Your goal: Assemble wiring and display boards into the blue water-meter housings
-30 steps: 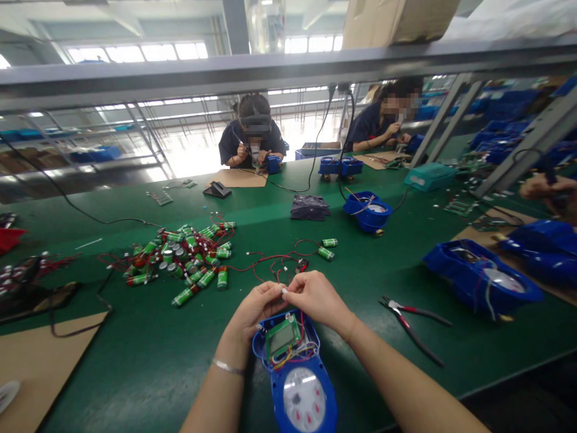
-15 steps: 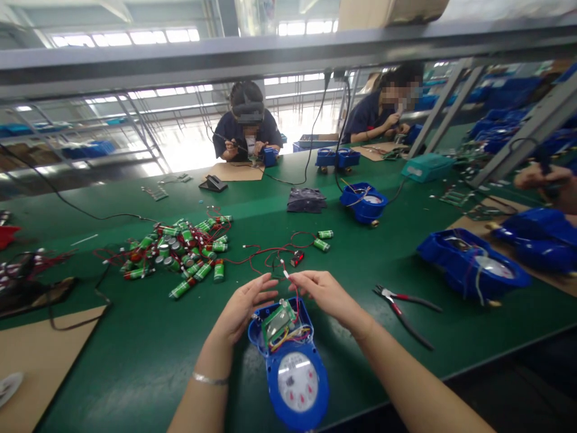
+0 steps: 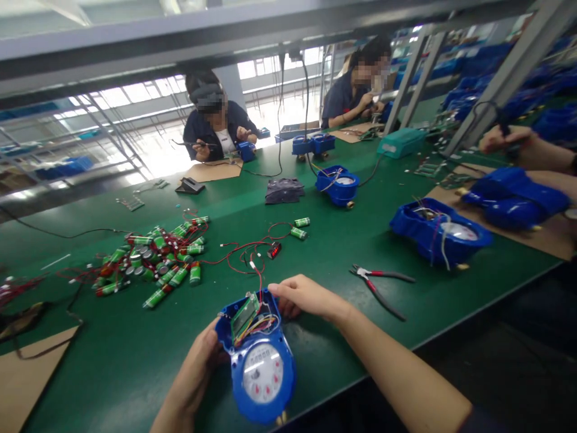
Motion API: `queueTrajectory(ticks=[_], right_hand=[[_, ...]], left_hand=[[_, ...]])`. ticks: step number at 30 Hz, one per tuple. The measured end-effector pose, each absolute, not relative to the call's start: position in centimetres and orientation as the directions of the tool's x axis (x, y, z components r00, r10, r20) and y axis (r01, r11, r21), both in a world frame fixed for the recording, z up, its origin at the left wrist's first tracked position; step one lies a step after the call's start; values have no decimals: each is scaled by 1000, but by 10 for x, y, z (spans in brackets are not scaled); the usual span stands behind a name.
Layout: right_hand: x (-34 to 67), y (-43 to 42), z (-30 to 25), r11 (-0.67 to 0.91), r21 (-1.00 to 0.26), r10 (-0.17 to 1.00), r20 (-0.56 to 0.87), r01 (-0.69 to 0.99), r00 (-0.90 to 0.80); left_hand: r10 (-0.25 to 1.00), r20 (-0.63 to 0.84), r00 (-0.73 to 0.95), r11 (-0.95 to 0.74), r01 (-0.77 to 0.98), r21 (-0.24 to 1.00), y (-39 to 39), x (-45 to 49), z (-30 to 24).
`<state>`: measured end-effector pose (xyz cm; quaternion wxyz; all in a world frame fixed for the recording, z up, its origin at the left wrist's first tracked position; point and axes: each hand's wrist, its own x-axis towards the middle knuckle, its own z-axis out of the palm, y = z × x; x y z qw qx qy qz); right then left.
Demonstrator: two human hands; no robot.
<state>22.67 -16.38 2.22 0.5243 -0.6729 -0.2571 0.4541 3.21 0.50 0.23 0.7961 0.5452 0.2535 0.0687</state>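
Observation:
A blue water meter [image 3: 259, 361] lies on the green table [image 3: 342, 252] right in front of me, its top open on a small green circuit board [image 3: 244, 313] and coloured wires. My left hand [image 3: 198, 367] wraps round the meter's left side. My right hand [image 3: 303, 296] curls against the meter's upper right edge, fingers bent onto the housing. A red wire [image 3: 252, 255] runs from the meter's top to a small black part with a red display [image 3: 274, 250].
A heap of green batteries with red leads [image 3: 153, 258] lies to the left. Red-handled pliers [image 3: 378, 282] lie to the right. More blue meters [image 3: 439, 231] sit beyond them. Two people work across the table; another person's hand [image 3: 500, 139] shows at far right. Cardboard [image 3: 27, 376] lies at left.
My hands have let go of the wire connector above the meter and dropped onto the meter's sides. My view has swung to the right, and the meter sits further left.

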Motion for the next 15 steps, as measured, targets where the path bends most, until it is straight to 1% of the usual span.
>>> queueTrajectory(ticks=[2, 5, 8, 10, 15], right_hand=[[227, -162, 19, -279, -953, 837, -300, -115, 458], [224, -160, 14, -252, -961, 843, -277, -117, 460], [220, -159, 10, -229, -969, 841, -247, -97, 481], [218, -158, 8, -200, -977, 838, -210, -76, 503], [216, -158, 8, -140, -990, 831, -105, 23, 546]], left_hand=[[436, -351, 829, 431, 150, 890, 2, 32, 2], [493, -394, 776, 471, 143, 871, -2, 33, 3], [489, -418, 766, 494, 152, 856, -5, 35, 6], [495, -403, 770, 486, 140, 863, -8, 38, 8], [575, -336, 746, 426, 78, 901, -13, 42, 12]])
